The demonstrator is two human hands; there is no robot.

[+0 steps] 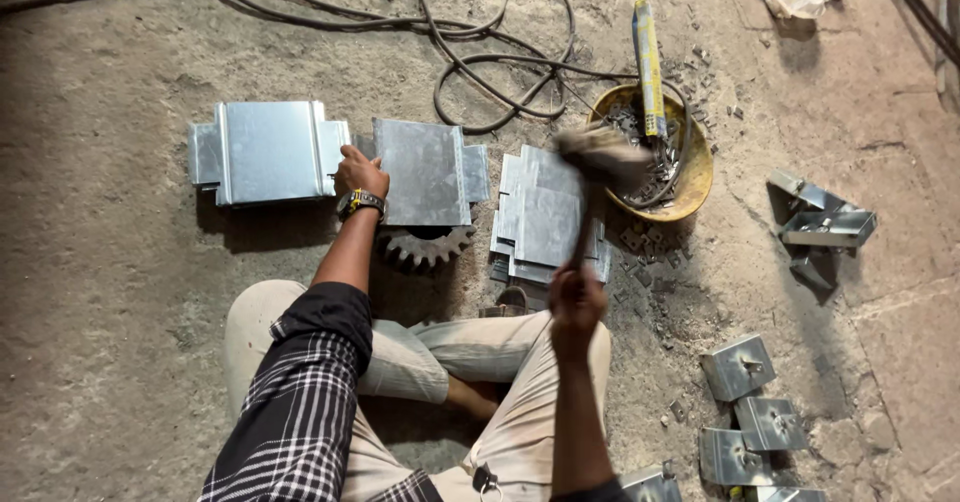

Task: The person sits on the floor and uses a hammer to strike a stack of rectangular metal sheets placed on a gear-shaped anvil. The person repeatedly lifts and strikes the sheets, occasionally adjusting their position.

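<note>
2 hands work: left hand [360,174] pins the flat grey metal sheet [422,172] over the toothed gear [425,245]; right hand [576,304] grips the wooden-handled hammer [598,162], best struck squarely

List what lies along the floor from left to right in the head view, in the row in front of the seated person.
Wide folded metal sheet → left hand → metal sheet on the gear wheel → stack of flat metal sheets → yellow bowl of scraps → bent metal brackets.
</note>
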